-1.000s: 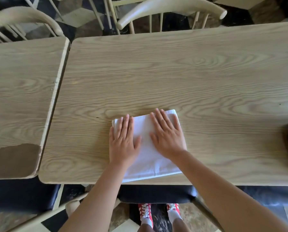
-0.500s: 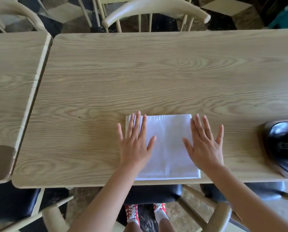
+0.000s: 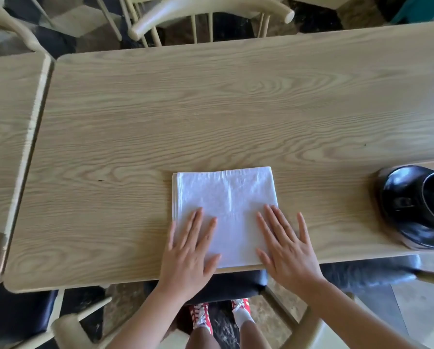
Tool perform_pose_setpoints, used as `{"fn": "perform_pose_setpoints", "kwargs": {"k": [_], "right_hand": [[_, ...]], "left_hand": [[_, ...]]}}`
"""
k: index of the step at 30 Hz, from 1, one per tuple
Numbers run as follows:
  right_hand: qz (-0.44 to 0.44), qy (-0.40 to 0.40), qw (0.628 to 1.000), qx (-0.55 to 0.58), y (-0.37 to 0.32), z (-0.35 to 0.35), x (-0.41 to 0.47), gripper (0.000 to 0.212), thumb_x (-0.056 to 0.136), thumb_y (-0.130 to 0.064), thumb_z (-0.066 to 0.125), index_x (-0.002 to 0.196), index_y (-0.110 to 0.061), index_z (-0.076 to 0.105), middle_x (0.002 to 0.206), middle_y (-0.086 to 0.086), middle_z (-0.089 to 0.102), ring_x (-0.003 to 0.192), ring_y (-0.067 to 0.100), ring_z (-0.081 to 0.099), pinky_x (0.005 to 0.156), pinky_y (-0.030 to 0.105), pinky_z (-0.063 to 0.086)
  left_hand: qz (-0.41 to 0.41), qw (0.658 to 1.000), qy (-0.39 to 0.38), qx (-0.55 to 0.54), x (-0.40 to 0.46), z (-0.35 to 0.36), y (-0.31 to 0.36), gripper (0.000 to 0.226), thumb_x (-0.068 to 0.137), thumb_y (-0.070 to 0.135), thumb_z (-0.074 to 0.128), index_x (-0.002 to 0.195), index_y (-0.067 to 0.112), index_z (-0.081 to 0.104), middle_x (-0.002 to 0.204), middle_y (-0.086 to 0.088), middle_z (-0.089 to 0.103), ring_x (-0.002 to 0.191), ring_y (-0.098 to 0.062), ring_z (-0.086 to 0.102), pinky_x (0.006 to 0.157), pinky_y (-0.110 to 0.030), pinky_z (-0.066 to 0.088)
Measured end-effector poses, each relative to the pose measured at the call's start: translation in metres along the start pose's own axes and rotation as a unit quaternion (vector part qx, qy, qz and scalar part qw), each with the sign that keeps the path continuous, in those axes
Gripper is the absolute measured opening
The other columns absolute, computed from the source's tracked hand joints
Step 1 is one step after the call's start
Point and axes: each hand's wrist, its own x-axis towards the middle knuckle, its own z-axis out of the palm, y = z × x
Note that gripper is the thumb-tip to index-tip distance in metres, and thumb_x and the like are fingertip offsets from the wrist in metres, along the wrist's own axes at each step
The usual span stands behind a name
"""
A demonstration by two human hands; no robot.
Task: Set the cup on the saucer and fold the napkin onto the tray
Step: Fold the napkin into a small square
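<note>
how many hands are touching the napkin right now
2. The left hand lies flat on the folded white cloth napkin's near-left part; the right hand lies flat across its near-right edge. Neither grips it.

Matt cloth napkin [image 3: 226,197], glossy cup [image 3: 412,197]

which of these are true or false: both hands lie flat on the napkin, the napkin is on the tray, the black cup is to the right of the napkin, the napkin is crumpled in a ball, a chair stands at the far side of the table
1. Both hands lie flat on the napkin. True: the left hand and right hand rest with straight fingers on the white napkin.
2. The napkin is on the tray. False: it lies on the bare wooden table, at its near edge.
3. The black cup is to the right of the napkin. True: the cup is at the right edge of the view.
4. The napkin is crumpled in a ball. False: it is folded flat into a square.
5. A chair stands at the far side of the table. True: a pale chair is there.
</note>
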Motion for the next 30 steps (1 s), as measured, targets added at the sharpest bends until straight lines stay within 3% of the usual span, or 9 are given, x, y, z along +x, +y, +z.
{"fn": "perform_pose_setpoints", "kwargs": {"k": [2, 4, 9, 15, 19, 23, 26, 30], "right_hand": [[-0.009, -0.004, 1.0, -0.012, 0.004, -0.001, -0.002, 0.065, 0.093, -0.051, 0.018, 0.144, -0.012, 0.027, 0.153, 0.011, 0.023, 0.142, 0.02, 0.016, 0.111, 0.056, 0.015], [-0.032, -0.005, 0.999, -0.023, 0.007, -0.001, -0.004, 0.07, 0.089, -0.056, 0.028, 0.144, -0.013, 0.028, 0.153, 0.013, 0.024, 0.142, 0.022, 0.017, 0.109, 0.058, 0.016], [-0.109, -0.002, 0.993, -0.048, 0.017, 0.001, -0.009, 0.088, 0.075, -0.067, 0.045, 0.146, -0.019, 0.023, 0.151, 0.02, 0.023, 0.142, 0.027, 0.017, 0.107, 0.063, 0.019], [-0.216, 0.053, 0.974, -0.041, 0.042, -0.003, -0.008, 0.067, 0.078, -0.055, 0.046, 0.138, -0.027, 0.041, 0.145, 0.019, 0.037, 0.137, 0.026, 0.028, 0.103, 0.06, 0.024], [-0.211, 0.118, 0.969, 0.049, 0.047, -0.008, -0.006, 0.041, 0.088, -0.032, 0.043, 0.126, -0.021, 0.054, 0.135, 0.013, 0.052, 0.129, 0.021, 0.04, 0.102, 0.052, 0.027], [-0.205, 0.159, 0.962, 0.078, 0.047, -0.011, 0.002, 0.031, 0.093, -0.025, 0.042, 0.114, -0.019, 0.064, 0.124, 0.006, 0.063, 0.119, 0.017, 0.049, 0.097, 0.046, 0.035], [-0.196, 0.181, 0.958, 0.107, 0.047, -0.014, 0.007, 0.037, 0.093, -0.013, 0.035, 0.103, -0.016, 0.071, 0.116, 0.002, 0.067, 0.112, 0.014, 0.053, 0.096, 0.04, 0.038], [-0.175, 0.175, 0.956, 0.157, 0.05, -0.017, 0.013, 0.035, 0.077, 0.002, 0.051, 0.101, -0.016, 0.07, 0.111, -0.004, 0.069, 0.108, 0.008, 0.056, 0.094, 0.029, 0.037]], "left_hand": [[-0.016, 1.0, -0.006, 0.007, -0.011, -0.003, -0.011, 0.067, 0.09, 0.054, 0.028, 0.146, 0.017, 0.021, 0.155, -0.011, 0.019, 0.143, -0.023, 0.017, 0.112, -0.05, 0.018], [-0.009, 1.0, -0.014, 0.012, -0.02, -0.005, -0.019, 0.071, 0.09, 0.057, 0.022, 0.147, 0.015, 0.019, 0.155, -0.011, 0.017, 0.143, -0.022, 0.015, 0.113, -0.048, 0.016], [0.036, 0.998, -0.039, 0.027, -0.028, -0.009, -0.027, 0.09, 0.077, 0.066, 0.044, 0.147, 0.016, 0.019, 0.155, -0.012, 0.016, 0.144, -0.023, 0.013, 0.111, -0.054, 0.018], [0.13, 0.99, -0.04, 0.05, -0.028, -0.016, -0.055, 0.094, 0.066, 0.049, 0.067, 0.145, 0.022, 0.026, 0.153, -0.01, 0.025, 0.142, -0.019, 0.018, 0.109, -0.05, 0.021], [0.163, 0.987, -0.006, -0.002, -0.026, -0.018, -0.068, 0.093, 0.058, 0.05, 0.074, 0.139, 0.021, 0.038, 0.15, -0.003, 0.032, 0.14, -0.011, 0.024, 0.109, -0.044, 0.022], [0.168, 0.985, 0.027, -0.039, -0.021, -0.021, -0.073, 0.083, 0.056, 0.047, 0.074, 0.13, 0.018, 0.049, 0.143, 0.003, 0.043, 0.133, -0.005, 0.034, 0.105, -0.045, 0.028], [0.15, 0.982, 0.072, -0.084, -0.018, -0.02, -0.073, 0.056, 0.069, 0.031, 0.064, 0.122, 0.016, 0.057, 0.134, 0.004, 0.052, 0.127, -0.003, 0.042, 0.105, -0.044, 0.03], [0.141, 0.973, 0.144, -0.114, -0.013, -0.017, -0.07, 0.034, 0.089, 0.011, 0.042, 0.113, 0.014, 0.065, 0.122, 0.005, 0.062, 0.118, -0.004, 0.05, 0.102, -0.035, 0.034]]}}
